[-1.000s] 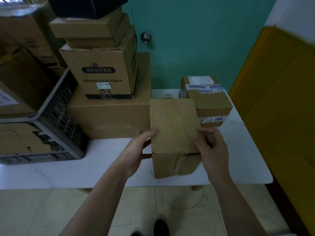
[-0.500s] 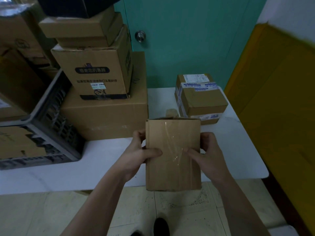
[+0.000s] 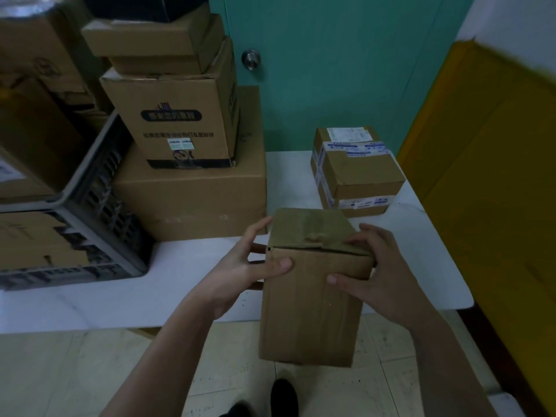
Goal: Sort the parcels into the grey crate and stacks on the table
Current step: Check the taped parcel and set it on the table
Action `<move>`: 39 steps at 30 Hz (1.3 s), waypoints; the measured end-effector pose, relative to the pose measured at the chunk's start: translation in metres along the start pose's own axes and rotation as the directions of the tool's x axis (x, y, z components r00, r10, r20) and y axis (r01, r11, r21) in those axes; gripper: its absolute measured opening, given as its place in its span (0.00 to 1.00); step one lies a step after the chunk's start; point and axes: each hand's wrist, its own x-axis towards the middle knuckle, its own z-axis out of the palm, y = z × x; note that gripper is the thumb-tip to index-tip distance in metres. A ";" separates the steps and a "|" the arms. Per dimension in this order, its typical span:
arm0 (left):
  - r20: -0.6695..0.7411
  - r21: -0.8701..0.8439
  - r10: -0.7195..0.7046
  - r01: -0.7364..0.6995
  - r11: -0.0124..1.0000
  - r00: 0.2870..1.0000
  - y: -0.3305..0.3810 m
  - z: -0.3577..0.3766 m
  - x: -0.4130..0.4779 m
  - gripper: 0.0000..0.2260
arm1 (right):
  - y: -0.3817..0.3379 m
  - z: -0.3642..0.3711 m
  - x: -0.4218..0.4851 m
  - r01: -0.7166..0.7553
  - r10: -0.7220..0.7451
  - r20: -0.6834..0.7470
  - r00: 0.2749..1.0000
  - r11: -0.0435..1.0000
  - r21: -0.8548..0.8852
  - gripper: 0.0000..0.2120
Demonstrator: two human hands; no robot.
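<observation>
Slip risk: box (image 3: 310,311) is held in the air over the table (image 3: 180,281) edge, gripped only near its top by curled fingers of left hand (image 3: 240,267) and right hand (image 3: 380,278), so a drop could be caused by tilting.

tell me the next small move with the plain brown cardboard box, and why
The left hand and right hand grip the plain brown cardboard box over the near edge of the white table, so probably ease it forward onto bare tabletop.

Head view, steeply downward (close) over table (image 3: 192,284)
</observation>
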 end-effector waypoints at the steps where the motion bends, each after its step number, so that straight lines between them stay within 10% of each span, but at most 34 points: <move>1: 0.005 0.014 0.004 -0.005 1.000 1.000 0.000 0.001 -0.001 0.35 | -0.002 -0.002 0.001 0.016 -0.016 0.016 1.000 1.000 -0.016 0.31; 9: 0.042 0.100 0.018 -0.022 0.995 0.999 0.000 0.005 -0.004 0.28 | -0.019 -0.014 0.012 0.063 -0.050 0.166 0.985 0.995 -0.074 0.38; 14: 0.007 0.092 0.017 -0.018 0.996 1.000 0.002 0.004 -0.003 0.28 | -0.027 -0.010 0.018 0.250 -0.185 0.255 0.949 0.936 -0.250 0.23; 30: -0.072 0.048 0.022 -0.019 0.999 0.997 0.008 0.005 0.008 0.28 | 0.013 0.028 0.019 0.577 -0.721 -0.218 0.658 0.669 -0.469 0.16; 34: -0.045 0.051 -0.006 0.009 0.999 0.999 0.006 0.003 0.008 0.27 | 0.005 0.031 0.011 0.513 -0.575 -0.336 0.745 0.818 -0.262 0.12; 39: -0.035 0.043 -0.001 0.003 0.999 0.999 0.005 0.000 0.009 0.28 | -0.017 0.021 0.007 -0.018 0.249 -0.483 0.839 0.901 0.433 0.12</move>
